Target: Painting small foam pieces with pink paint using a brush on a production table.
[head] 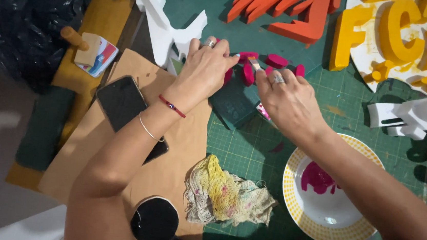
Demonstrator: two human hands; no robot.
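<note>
My left hand (205,70) pinches a magenta foam piece (247,56) at its edge, fingers closed on it. My right hand (287,98) grips a small paintbrush (254,63) whose tip touches that piece. Both hands wear a ring. More magenta pieces (276,61) lie around them on a dark green block (233,103). A white plate with a yellow dotted rim (293,204) holds a puddle of magenta paint (317,178) under my right forearm.
A green cutting mat (252,149) covers the table. A stained rag (227,196), brown paper (119,142) with a black phone (122,102), a round black lid (154,221), orange foam shapes (295,11), yellow foam letters (406,34), white foam pieces (415,114) and a black bag (22,10) surround it.
</note>
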